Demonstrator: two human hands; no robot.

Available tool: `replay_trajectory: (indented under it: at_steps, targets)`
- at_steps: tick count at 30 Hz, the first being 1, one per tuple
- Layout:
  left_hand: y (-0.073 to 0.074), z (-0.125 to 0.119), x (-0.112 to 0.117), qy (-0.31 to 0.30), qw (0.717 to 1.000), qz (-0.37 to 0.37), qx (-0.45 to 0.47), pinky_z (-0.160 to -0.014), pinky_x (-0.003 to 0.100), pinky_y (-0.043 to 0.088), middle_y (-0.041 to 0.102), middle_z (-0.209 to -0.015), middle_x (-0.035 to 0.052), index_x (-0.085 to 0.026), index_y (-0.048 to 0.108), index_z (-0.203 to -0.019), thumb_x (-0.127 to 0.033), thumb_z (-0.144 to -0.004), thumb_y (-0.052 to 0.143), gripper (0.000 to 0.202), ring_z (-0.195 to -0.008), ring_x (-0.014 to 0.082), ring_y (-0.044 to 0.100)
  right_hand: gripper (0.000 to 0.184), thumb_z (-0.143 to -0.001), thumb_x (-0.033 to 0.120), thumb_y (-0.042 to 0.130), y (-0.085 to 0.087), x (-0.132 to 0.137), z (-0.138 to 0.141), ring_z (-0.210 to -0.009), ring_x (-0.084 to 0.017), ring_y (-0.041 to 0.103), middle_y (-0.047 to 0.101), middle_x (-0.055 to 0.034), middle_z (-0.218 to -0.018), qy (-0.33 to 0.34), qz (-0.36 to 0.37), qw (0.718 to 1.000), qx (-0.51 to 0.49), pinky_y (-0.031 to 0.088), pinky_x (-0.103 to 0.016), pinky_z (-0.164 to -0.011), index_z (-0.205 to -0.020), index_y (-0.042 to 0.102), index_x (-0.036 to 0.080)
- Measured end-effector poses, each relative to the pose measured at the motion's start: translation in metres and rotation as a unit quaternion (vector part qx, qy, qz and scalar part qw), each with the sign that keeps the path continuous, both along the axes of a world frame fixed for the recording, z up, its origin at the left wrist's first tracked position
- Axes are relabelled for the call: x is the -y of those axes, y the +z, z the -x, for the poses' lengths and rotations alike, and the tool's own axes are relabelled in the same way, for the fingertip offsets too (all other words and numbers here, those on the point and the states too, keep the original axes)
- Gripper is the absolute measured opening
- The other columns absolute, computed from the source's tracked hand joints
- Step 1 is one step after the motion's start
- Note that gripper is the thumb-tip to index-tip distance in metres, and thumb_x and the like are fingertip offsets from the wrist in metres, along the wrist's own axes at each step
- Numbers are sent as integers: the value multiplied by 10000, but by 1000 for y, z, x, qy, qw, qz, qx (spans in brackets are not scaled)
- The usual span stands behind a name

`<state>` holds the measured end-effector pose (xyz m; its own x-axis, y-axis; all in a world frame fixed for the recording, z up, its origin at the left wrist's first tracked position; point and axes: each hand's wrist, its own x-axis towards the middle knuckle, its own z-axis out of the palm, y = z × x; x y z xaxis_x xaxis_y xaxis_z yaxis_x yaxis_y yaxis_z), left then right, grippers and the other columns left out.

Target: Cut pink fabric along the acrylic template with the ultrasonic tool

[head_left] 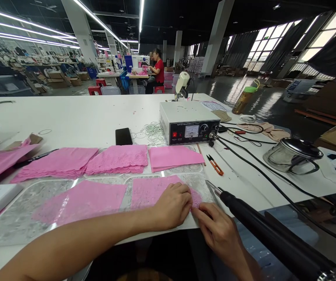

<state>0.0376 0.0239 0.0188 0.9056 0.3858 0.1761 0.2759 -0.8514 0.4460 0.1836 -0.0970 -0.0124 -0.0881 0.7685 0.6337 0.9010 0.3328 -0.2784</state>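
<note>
**stitchfan:** Both hands are on the pink lace piece [152,191]. It's lying on the right half of the clear plate [18,222], near the front edge of the white table [98,117]. Left hand [172,205] is curled over it, but I can't tell if it's gripping or just pressing. Right hand [217,230] is pinching the lace's right edge.

**lacer:** I'd hold that left hand steady and tug lightly with the right so nothing puckers. Mind the black handheld wand [244,210] just beside your right hand.

Pink lace cloth [153,191] — matt, openwork — on a smooth white table [83,117].
</note>
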Motion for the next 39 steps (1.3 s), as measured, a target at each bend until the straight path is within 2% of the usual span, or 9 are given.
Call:
replay_trajectory:
  at_steps: [4, 10, 17, 26, 31, 39]
  targets:
    - [-3, 1, 6, 36, 999, 14, 12, -817, 356, 446, 642, -966, 70, -151, 607, -779, -129, -868, 543, 111, -896, 201, 571, 373, -917, 65, 448, 4, 0, 2, -772, -141, 626, 642, -38, -864, 6, -7, 1000, 7, 545, -261, -685, -1170, 643, 260]
    - [-2, 3, 2, 54, 997, 32, 32, -822, 322, 463, 659, -959, 57, -151, 617, -738, -92, -856, 564, 142, -922, 188, 593, 320, -920, 63, 458, 4, 0, 1, -751, -138, 604, 631, -38, -855, 9, -6, 1000, 13, 531, -259, -655, -1105, 650, 241]
    - [1, 6, -3, 15, 1000, 10, 25, -858, 331, 465, 661, -1061, 55, -174, 685, -837, -132, -858, 608, 91, -979, 197, 605, 350, -918, 54, 444, -3, 1, 0, -790, -138, 610, 624, -39, -876, 2, -5, 1000, 6, 528, -258, -688, -1126, 649, 247]
    - [8, 0, -3, -47, 997, -60, -6, -915, 434, 415, 664, -1117, 96, -130, 658, -798, -124, -842, 591, 80, -1017, 254, 582, 384, -914, 42, 437, -5, 3, 1, -833, -148, 614, 616, -48, -915, -5, 3, 1000, 4, 550, -282, -730, -1177, 627, 248]
    - [3, 1, -2, 3, 999, 9, 30, -847, 368, 450, 680, -1020, 54, -148, 672, -758, -95, -800, 611, 91, -938, 210, 598, 410, -910, 32, 442, -5, 3, 2, -813, -147, 601, 607, -42, -900, -3, 0, 1000, 2, 543, -278, -716, -1202, 615, 262]
    - [-7, -1, 2, 81, 989, 92, 85, -840, 330, 476, 682, -944, 27, -164, 679, -652, -54, -711, 650, 128, -922, 185, 622, 310, -928, 54, 435, -1, 2, 2, -770, -141, 572, 602, -34, -861, -2, 21, 1000, 21, 496, -264, -661, -1042, 656, 241]
